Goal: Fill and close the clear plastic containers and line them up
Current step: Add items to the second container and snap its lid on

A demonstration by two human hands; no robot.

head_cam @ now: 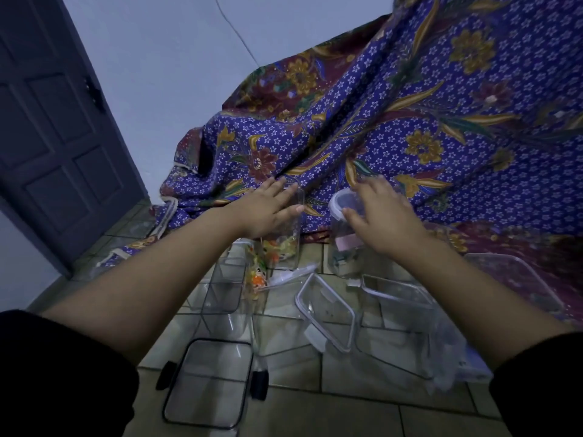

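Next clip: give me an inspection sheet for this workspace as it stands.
Surface: tiled floor, partly under a batik cloth.
Job's things: tall clear container holding colourful pieces; round-lidded jar; empty clear container; open container; loose white-rimmed lid; black-clipped lid.
Clutter: colourful packet; plastic bag.
Grippers: left hand rests straight-fingered on the tall clear container; right hand grips the jar's lid.
Cables: thin dark line on the pale wall; cable or crack, cannot tell.
Surroundings: dark panelled door beside that wall.
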